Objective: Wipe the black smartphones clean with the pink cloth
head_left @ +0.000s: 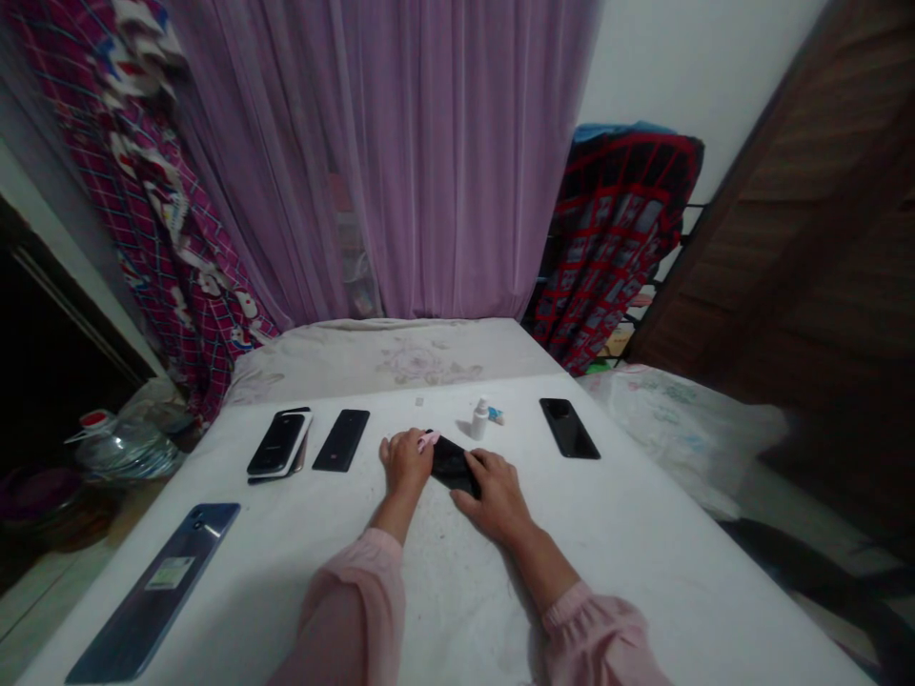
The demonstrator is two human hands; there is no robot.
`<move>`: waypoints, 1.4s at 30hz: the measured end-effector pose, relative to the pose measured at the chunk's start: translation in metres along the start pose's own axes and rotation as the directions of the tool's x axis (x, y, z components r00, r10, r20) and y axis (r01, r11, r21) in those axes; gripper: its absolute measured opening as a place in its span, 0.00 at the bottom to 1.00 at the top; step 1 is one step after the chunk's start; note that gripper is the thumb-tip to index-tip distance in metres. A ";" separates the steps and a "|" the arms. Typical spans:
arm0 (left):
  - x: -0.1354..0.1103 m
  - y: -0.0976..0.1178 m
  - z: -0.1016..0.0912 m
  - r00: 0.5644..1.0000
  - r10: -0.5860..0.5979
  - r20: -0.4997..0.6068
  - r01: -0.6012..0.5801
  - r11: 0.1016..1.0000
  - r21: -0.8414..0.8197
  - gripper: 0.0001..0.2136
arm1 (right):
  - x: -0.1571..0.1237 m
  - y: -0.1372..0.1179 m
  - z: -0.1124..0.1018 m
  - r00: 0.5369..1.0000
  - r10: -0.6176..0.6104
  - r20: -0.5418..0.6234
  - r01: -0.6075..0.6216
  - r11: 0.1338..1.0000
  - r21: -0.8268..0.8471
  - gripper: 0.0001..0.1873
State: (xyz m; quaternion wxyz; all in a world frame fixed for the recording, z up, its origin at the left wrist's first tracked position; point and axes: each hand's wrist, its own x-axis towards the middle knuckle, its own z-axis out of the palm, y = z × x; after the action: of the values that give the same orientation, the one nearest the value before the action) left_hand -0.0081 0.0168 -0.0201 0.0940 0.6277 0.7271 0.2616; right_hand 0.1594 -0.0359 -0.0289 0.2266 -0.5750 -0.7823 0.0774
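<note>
Black phone [452,465] lies mid-table, partly hidden under R hand [497,497], fingers spread flat on it. L hand [406,464] curled, fingertips on small pink item [427,440], too small to ID. Nearby: 1 white bottle [479,420], 2 more black phones [341,440] [568,429], 1 blue phone [153,591], phone stack [278,444], count unclear, on white surface [629,534].

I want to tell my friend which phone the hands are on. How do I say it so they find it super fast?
Find the white surface below the purple curtain. Along it lies a row of dark phones. Pick the black phone that sits crooked under the right hand, with the left hand right beside it; the other phones have no hands on them.
</note>
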 end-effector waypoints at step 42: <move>0.014 -0.001 -0.004 1.000 -0.011 -0.005 0.011 0.999 0.030 0.06 | -0.002 -0.023 0.018 0.987 0.062 -0.151 -0.068 0.997 -0.035 0.32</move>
State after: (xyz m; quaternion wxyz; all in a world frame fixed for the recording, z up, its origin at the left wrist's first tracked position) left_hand -0.0137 0.0289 -0.0147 0.0843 0.6247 0.7345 0.2514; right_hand 0.1322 -0.0429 -0.0366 0.2703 -0.6090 -0.7453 0.0258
